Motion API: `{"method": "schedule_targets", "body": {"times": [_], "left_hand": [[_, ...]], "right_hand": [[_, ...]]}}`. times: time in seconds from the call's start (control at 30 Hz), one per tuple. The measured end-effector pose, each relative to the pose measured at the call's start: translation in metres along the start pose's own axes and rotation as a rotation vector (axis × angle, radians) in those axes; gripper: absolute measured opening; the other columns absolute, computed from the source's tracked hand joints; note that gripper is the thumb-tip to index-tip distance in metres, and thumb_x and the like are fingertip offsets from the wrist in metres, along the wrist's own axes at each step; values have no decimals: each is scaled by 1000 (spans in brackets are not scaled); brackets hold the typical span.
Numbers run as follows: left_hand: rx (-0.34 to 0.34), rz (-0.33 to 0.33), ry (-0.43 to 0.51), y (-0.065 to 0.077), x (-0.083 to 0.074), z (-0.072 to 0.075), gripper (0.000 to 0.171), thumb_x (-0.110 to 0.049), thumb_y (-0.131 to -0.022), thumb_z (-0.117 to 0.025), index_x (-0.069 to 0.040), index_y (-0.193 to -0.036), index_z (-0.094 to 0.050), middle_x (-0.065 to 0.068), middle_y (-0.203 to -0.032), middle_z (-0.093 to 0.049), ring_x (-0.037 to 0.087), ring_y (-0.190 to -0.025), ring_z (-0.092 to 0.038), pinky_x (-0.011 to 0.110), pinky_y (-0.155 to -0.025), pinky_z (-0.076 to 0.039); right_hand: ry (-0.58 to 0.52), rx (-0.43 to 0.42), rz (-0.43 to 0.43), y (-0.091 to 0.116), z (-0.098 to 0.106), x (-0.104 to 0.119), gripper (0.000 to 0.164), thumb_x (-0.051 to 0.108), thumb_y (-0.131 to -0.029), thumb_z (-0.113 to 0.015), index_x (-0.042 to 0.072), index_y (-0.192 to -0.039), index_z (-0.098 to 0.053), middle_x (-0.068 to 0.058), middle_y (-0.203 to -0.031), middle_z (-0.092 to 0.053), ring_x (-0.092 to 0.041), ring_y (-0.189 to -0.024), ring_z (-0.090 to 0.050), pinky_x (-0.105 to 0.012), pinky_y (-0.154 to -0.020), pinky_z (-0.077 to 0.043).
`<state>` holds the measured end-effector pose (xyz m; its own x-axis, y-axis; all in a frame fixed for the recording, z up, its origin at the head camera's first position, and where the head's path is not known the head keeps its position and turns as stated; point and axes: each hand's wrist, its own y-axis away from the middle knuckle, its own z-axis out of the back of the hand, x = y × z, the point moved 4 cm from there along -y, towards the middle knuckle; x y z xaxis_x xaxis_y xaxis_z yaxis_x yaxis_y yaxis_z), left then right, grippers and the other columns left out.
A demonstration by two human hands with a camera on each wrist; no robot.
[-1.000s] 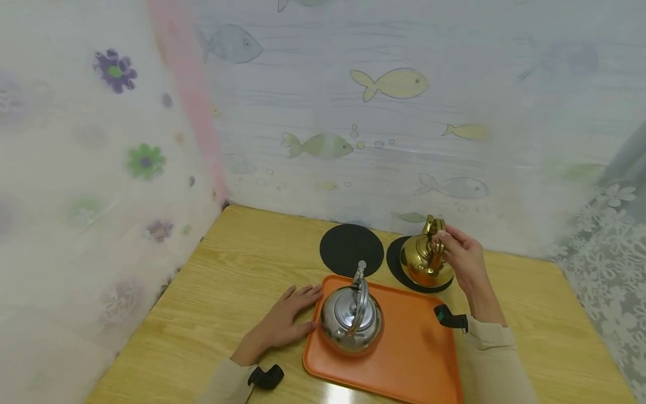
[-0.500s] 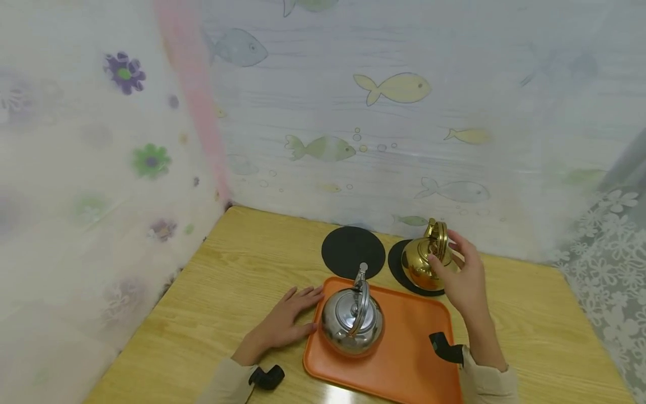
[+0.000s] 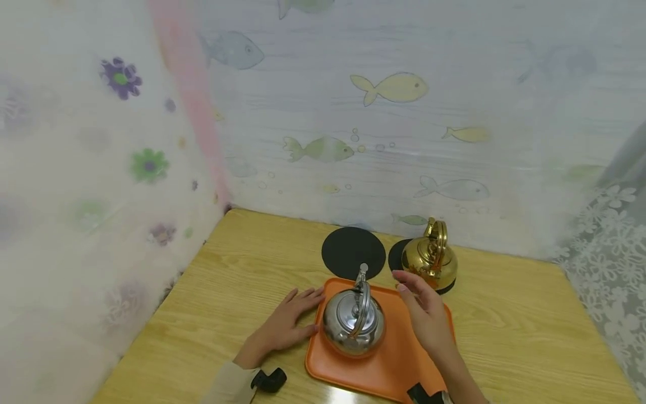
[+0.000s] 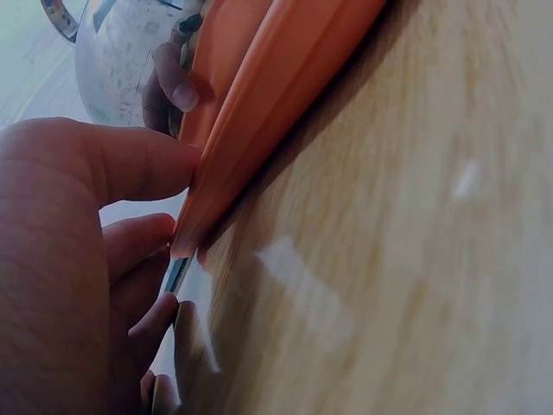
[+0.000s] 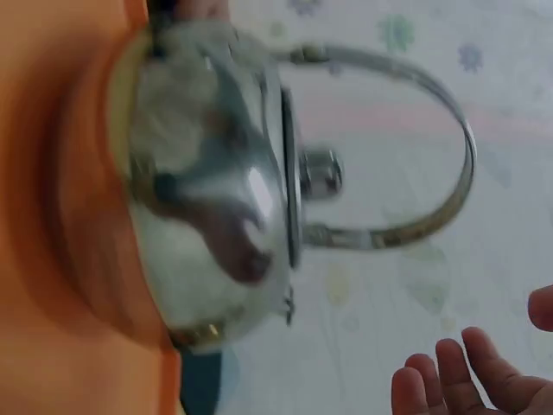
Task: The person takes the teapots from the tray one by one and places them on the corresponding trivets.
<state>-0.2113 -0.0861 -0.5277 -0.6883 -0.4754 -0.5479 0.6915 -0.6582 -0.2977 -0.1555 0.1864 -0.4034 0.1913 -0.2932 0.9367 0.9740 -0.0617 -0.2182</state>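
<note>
Grip on the left (image 3: 285, 322): rested with fingers outstretched, touching the left edge of the orange tray (image 3: 398, 348); grip on the right (image 3: 429, 320): hovered over the tray, fingers spread from the thumb; silver kettle (image 3: 347, 322): stood on the tray's left side; gold kettle (image 3: 427, 260): sat behind on a black disc (image 3: 397, 253) on the table (image 3: 242, 269)
</note>
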Motion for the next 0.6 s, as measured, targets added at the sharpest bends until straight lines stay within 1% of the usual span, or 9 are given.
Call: {"method": "schedule_targets", "body": {"times": [0.1, 0.2, 0.3, 0.33, 0.4, 0.47, 0.53, 0.6], "left_hand": [[-4, 0, 7, 1, -2, 0, 62, -43, -90, -55, -13, -142, -41, 2, -148, -35, 29, -136, -32, 58, -109, -15], [4, 4, 12, 1, -2, 0, 62, -43, -90, -55, -13, -142, -42, 2, -148, -35, 29, -136, -32, 59, -109, -15], [11, 11, 18, 1, -2, 0, 62, -43, -90, -54, -13, -142, -41, 2, -149, -35, 29, -136, -31, 58, -109, -13], [9, 9, 11, 0, -1, 0, 62, -43, -90, -54, -13, -142, -41, 2, -148, -35, 29, -136, -31, 58, -109, -14], [6, 12, 13, 0, -1, 1, 62, -44, -90, -53, -13, -142, -41, 2, -148, -35, 29, -136, -31, 58, -110, -13], [1, 9, 16, 0, -1, 2, 62, -44, -90, -53, -13, -142, -42, 2, -148, -36, 29, -136, -31, 59, -109, -14], [7, 11, 17, 0, -1, 1, 63, -46, -90, -53, -14, -142, -41, 1, -149, -35, 28, -136, -31, 58, -110, -13], [9, 10, 17, 0, 0, 1, 63, -46, -90, -54, -14, -143, -41, 1, -149, -34, 27, -137, -30, 57, -110, -13]], "right_hand": [[-58, 51, -78, 7, -10, -3, 33, 24, -100, -44, 4, -122, -57, -8, -119, -58, -14, -103, -56, -19, -87, -47], [-142, 93, -142, 11, -20, -4, 36, 24, -101, -40, 1, -121, -57, -14, -117, -59, -26, -102, -57, -29, -89, -50], [-211, 137, -198, 13, -30, -5, 37, 23, -101, -38, 0, -120, -59, -16, -116, -60, -32, -102, -56, -35, -90, -50], [-234, 150, -214, 14, -33, -4, 37, 22, -100, -38, -1, -120, -59, -17, -115, -60, -32, -101, -56, -36, -89, -50], [-278, 180, -241, 16, -39, -4, 38, 20, -99, -38, -3, -122, -58, -15, -113, -61, -28, -99, -57, -33, -89, -50], [-341, 212, -240, 18, -43, -3, 40, 17, -97, -39, -8, -124, -54, -14, -113, -61, -23, -99, -58, -30, -90, -49], [-420, 245, -206, 19, -47, -3, 42, 12, -96, -38, -15, -126, -47, -13, -114, -61, -19, -102, -59, -28, -91, -48], [-511, 292, -164, 20, -49, -2, 44, 8, -94, -35, -20, -128, -39, -12, -118, -60, -17, -108, -57, -27, -93, -47]]}}
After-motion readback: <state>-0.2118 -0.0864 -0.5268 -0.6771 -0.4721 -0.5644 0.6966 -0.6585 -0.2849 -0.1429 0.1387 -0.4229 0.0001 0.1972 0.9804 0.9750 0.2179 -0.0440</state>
